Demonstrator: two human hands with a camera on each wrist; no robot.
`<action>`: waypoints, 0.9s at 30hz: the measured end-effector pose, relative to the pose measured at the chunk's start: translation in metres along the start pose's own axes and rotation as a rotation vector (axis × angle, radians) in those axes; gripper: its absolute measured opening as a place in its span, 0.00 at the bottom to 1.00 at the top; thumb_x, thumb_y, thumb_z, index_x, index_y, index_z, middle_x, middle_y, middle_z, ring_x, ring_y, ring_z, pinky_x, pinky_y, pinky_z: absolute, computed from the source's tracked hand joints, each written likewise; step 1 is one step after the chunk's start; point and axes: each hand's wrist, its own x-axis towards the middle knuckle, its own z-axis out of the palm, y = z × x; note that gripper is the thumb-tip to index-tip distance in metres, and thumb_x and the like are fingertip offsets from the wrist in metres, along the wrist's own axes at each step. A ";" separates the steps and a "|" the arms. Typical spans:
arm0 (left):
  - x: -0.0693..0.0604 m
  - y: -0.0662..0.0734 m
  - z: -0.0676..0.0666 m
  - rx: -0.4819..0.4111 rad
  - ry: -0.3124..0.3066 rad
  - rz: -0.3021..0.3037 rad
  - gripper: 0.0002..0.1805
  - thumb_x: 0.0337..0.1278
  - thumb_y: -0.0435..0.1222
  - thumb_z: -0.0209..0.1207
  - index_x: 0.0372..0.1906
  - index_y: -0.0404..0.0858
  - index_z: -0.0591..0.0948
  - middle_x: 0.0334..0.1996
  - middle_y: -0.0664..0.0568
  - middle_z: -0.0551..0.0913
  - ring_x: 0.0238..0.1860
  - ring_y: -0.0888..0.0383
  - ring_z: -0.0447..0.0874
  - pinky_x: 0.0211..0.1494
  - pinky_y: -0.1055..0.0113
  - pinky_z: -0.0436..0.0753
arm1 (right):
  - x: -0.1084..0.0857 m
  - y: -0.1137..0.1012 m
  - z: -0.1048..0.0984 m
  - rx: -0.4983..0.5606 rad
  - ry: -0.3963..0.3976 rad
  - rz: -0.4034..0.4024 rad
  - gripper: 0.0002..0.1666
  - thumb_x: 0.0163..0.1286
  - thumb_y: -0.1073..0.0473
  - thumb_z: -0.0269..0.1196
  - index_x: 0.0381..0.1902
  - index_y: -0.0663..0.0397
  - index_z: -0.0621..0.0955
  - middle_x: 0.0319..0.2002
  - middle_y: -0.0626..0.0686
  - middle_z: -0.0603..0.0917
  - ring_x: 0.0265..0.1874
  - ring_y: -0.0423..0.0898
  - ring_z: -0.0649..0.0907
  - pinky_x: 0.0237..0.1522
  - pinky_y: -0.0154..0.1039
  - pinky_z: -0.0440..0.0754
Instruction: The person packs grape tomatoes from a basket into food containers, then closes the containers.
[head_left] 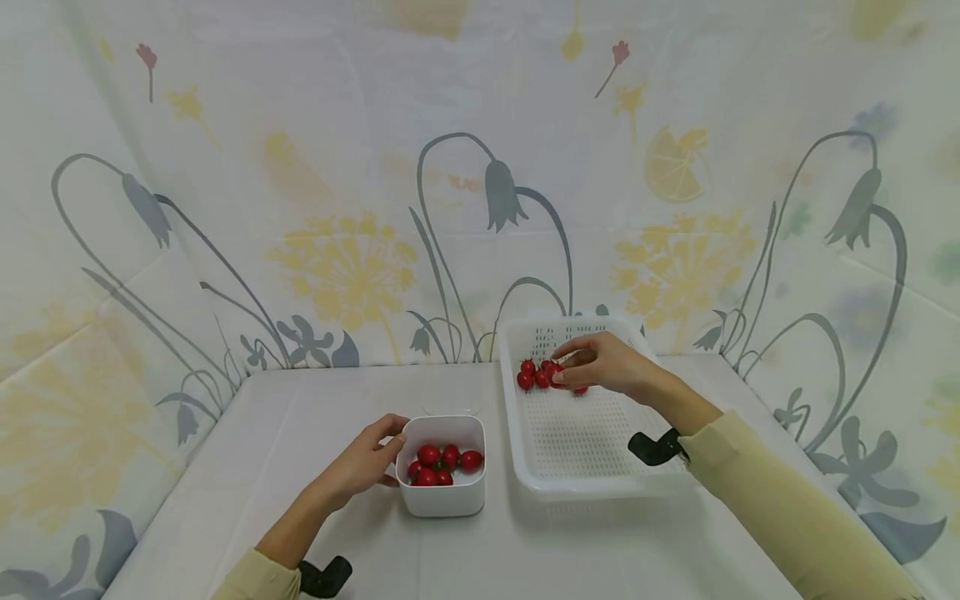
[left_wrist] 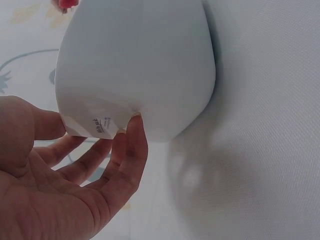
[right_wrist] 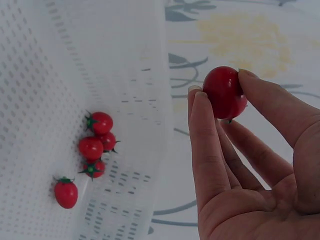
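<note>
My right hand (head_left: 600, 363) is over the far part of a white perforated basket (head_left: 525, 467), pinching a red cherry tomato (right_wrist: 222, 90) between thumb and fingertips. Behind that tomato another red edge with a bit of green shows; whether it is a second tomato I cannot tell. Several more cherry tomatoes (right_wrist: 91, 148) lie in the basket below the hand. On the left, a small white box (head_left: 442, 502) with rounded corners stands on the table, several tomatoes (head_left: 427, 454) inside. My left hand (head_left: 367, 460) holds its left side, thumb at the rim and fingertips on the outer wall (left_wrist: 135, 65).
A white cloth covers the table (head_left: 300, 433). Behind it and at both sides hangs a flower-printed sheet (head_left: 345, 275). The basket stands just right of the box, with a narrow gap between them. Black straps with camera mounts (head_left: 654, 448) sit at both wrists.
</note>
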 end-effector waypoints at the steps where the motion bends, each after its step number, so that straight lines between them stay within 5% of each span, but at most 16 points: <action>1: 0.000 0.000 0.000 -0.001 0.001 0.000 0.19 0.80 0.37 0.48 0.67 0.33 0.70 0.63 0.35 0.74 0.48 0.43 0.84 0.43 0.50 0.90 | -0.001 -0.002 0.001 0.002 -0.004 -0.008 0.29 0.68 0.58 0.70 0.62 0.66 0.79 0.48 0.58 0.88 0.44 0.51 0.89 0.50 0.44 0.85; 11: -0.001 0.002 0.001 -0.003 0.003 -0.007 0.19 0.80 0.36 0.47 0.67 0.33 0.70 0.63 0.35 0.74 0.49 0.43 0.84 0.43 0.50 0.90 | -0.004 -0.016 0.019 -0.057 -0.007 -0.035 0.26 0.66 0.53 0.72 0.57 0.61 0.83 0.48 0.54 0.88 0.45 0.49 0.87 0.52 0.46 0.83; 27: 0.000 -0.001 0.001 0.006 0.028 -0.027 0.20 0.80 0.36 0.48 0.68 0.34 0.70 0.64 0.37 0.74 0.47 0.47 0.83 0.43 0.50 0.90 | -0.004 -0.036 0.065 0.015 -0.058 -0.096 0.18 0.66 0.59 0.70 0.52 0.60 0.83 0.44 0.54 0.88 0.44 0.49 0.86 0.52 0.47 0.84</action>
